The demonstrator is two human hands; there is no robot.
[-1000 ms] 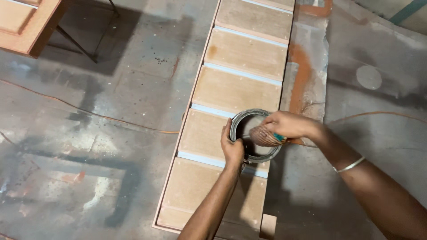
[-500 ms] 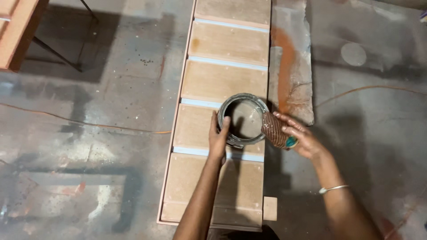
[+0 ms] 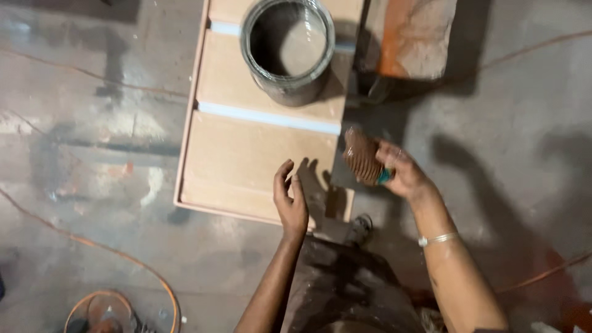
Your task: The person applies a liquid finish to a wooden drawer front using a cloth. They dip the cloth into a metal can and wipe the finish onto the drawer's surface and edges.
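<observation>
My right hand [image 3: 401, 172] holds a brown, ribbed wad of stained material [image 3: 361, 157] with a small teal piece at its base, over the right edge of a long wooden panel [image 3: 246, 154]. My left hand [image 3: 290, 200] hovers empty with fingers apart above the panel's near end. A round metal tin [image 3: 288, 49] with brownish liquid inside stands on the panel farther up, apart from both hands. Pale blue strips [image 3: 268, 117] cross the panel between its sections.
The panel lies on a stained concrete floor [image 3: 92, 123]. A rust-orange and grey slab [image 3: 416, 37] lies to the upper right of the tin. An orange cable [image 3: 123, 259] loops at the lower left. My dark trousers [image 3: 345, 283] and shoe fill the bottom centre.
My left hand has let go of the tin and drawn back toward me. My right hand has lifted the brown wad away from the tin. The view has shifted down the panel.
</observation>
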